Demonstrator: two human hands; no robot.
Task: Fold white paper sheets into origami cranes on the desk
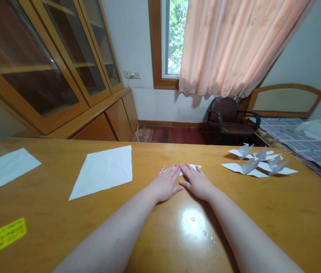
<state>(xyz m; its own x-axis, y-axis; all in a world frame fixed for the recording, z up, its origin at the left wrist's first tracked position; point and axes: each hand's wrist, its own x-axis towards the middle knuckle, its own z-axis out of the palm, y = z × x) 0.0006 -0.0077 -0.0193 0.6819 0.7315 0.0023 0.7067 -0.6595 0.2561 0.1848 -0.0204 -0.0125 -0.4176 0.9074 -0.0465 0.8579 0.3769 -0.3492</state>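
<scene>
One yellow strip (2, 239), printed with dark writing too blurred to read, lies flat at the near left of the glossy, wood-grained surface (149, 223); several small round spots (192, 219) sit in a patch of glare between two bare forearms. Farther on, the left hand (166, 185) and the right hand (197, 182) lie palm down over one small piece of white paper (181, 173) in the middle of the surface. The fingers of both are extended and slightly spread, laid flat and gripping nothing, with the index tips nearly meeting; most of the paper's outline is hidden. To the left are two flat white sheets: a smooth, skewed four-sided one (106, 170) and another (7, 168) cut off by the view's edge. To the right, I count four folded paper birds (250, 166), sharp-creased and pointed, clustered with some overlapping. Beyond the surface stand one dark, padded armchair (228, 117), one bed (280, 132) with a checked cover, and a wooden cabinet (98, 110) with three glazed doors in view. Farthest back, one pleated peach curtain (228, 45) partly covers a window (174, 38).
</scene>
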